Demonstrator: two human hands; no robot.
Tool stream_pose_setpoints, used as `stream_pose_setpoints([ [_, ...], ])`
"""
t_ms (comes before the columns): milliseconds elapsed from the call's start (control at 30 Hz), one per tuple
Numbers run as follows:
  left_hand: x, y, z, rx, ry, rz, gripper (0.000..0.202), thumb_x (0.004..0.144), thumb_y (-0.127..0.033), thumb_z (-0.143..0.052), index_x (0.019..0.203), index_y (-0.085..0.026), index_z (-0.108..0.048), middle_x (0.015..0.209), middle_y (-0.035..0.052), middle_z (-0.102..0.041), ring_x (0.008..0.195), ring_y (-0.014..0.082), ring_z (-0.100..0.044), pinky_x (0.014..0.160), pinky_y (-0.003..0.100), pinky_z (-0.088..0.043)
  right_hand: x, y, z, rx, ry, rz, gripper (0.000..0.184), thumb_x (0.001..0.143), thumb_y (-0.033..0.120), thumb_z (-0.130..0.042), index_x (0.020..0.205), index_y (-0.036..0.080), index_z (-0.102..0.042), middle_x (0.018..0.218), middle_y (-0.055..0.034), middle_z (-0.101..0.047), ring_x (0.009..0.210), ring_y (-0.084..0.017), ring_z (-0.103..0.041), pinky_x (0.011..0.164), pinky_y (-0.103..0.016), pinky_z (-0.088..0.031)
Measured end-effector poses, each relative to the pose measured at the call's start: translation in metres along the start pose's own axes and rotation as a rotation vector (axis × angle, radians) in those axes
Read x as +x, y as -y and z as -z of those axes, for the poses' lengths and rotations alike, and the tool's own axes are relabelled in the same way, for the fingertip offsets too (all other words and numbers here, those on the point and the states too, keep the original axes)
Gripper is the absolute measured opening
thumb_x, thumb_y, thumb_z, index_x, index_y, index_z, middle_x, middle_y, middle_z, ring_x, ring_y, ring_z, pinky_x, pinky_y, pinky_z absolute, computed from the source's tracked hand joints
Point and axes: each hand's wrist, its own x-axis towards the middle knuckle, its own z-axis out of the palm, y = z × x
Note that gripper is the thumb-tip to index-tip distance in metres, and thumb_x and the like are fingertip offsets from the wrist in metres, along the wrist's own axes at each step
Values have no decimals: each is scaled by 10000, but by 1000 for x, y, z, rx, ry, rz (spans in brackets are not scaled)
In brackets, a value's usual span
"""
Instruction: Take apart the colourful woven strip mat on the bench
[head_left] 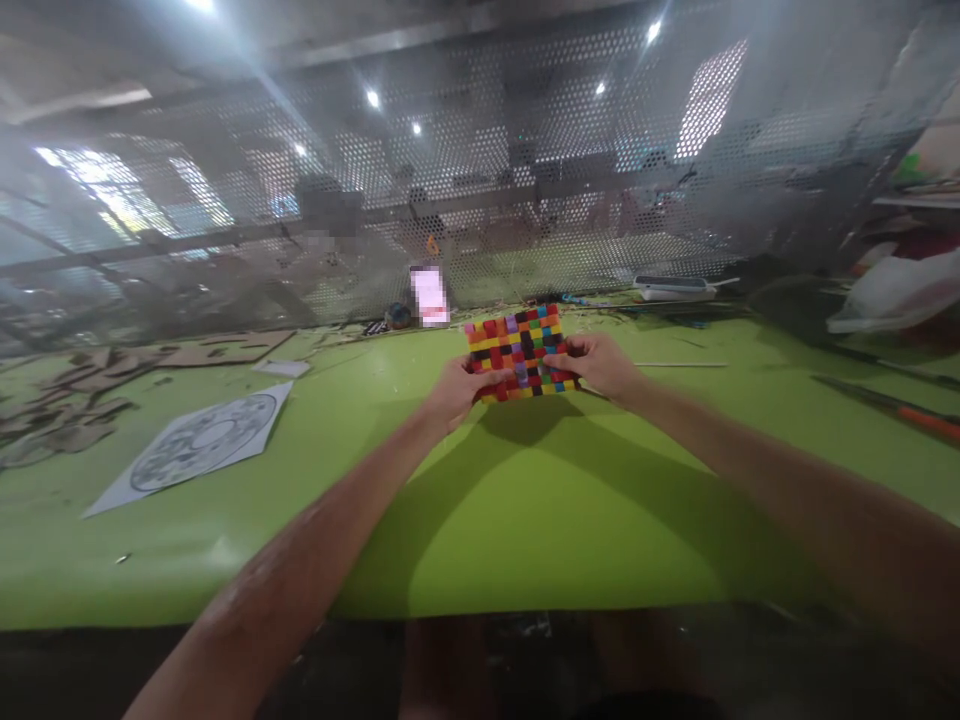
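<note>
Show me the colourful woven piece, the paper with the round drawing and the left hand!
Colourful woven piece [516, 352], head view: its checked middle.
Paper with the round drawing [204, 441], head view: inside the drawing.
Left hand [454, 388], head view: its back.

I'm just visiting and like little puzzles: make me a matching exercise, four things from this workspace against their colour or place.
1. Woven piece
2. Paper sheet
3. Tabletop
4. Scraps

A. Plain green
B. Brown, at the far left
C. Held between left hand and right hand
D. White, printed in grey

Pairs: 1-C, 2-D, 3-A, 4-B
</note>
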Motion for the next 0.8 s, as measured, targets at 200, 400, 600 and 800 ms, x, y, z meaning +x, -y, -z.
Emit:
stream_pose_setpoints([
  [200,-3,-3,-2,-8,-22,-26,325,654,-103,-917,945,-114,-773,1028,131,-804,949,252,-780,996,465,-614,0,7,-1,2,-32,-44,312,776,458,-845,837,159,-781,886,-78,-774,751,-187,-681,754,-365,-600],
  [400,-5,-6,-6,-14,-8,-33,318,651,-90,-906,936,-109,-764,1002,123,-804,907,246,-778,984,476,-615,-1,8,0,-19,-7,-19,335,806,481,-828,806,154,-751,785,-70,-736,669,-168,-639,636,-323,-565],
  [600,1,-4,-2,-26,-6,-31,275,695,-66,-870,939,-120,-756,1000,114,-803,860,220,-777,955,458,-627,5,-1,2,59,78,-6,355,810,528,-813,841,180,-752,716,-72,-714,690,-204,-657,601,-340,-572],
  [800,5,3,8,-1,24,-53,342,678,-118,-909,985,-125,-759,1053,125,-798,900,232,-779,963,459,-619,-1,6,-4,-101,46,-54,371,785,510,-820,824,157,-712,761,-60,-712,598,-149,-611,542,-309,-526],
])
